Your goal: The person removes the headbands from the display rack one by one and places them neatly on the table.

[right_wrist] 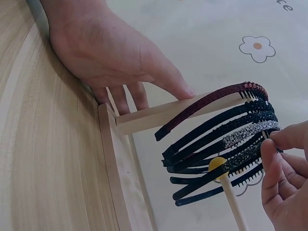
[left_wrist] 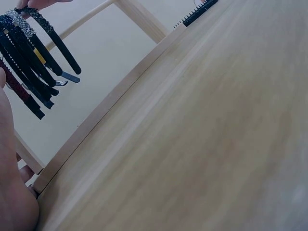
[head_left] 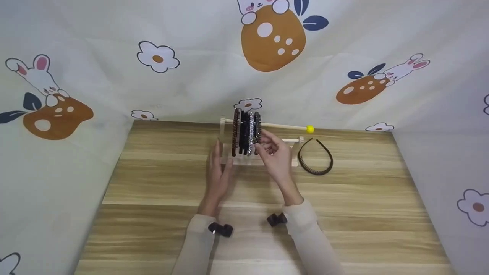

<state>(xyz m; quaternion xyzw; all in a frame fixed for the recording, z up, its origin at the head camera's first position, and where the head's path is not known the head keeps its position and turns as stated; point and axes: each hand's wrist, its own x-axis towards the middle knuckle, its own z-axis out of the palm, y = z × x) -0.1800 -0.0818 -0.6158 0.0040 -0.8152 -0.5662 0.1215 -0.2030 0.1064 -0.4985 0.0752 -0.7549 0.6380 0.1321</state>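
Observation:
A row of several headbands, black, dark red and silver-glittered, hangs on a wooden rack. My right hand pinches the dark glittered headband at the right end of the row between thumb and fingertips. At the rack's left side, my left hand holds the upright post, thumb on one side and fingers on the other; its fingertips are partly hidden. The left wrist view shows the lower ends of the headbands hanging free above the rack's base bar.
A black toothed headband lies on the wood-grain table, right of the rack. A thin rod with a yellow ball on its end reaches out to the right at the back. Patterned cloth stands behind and at both sides.

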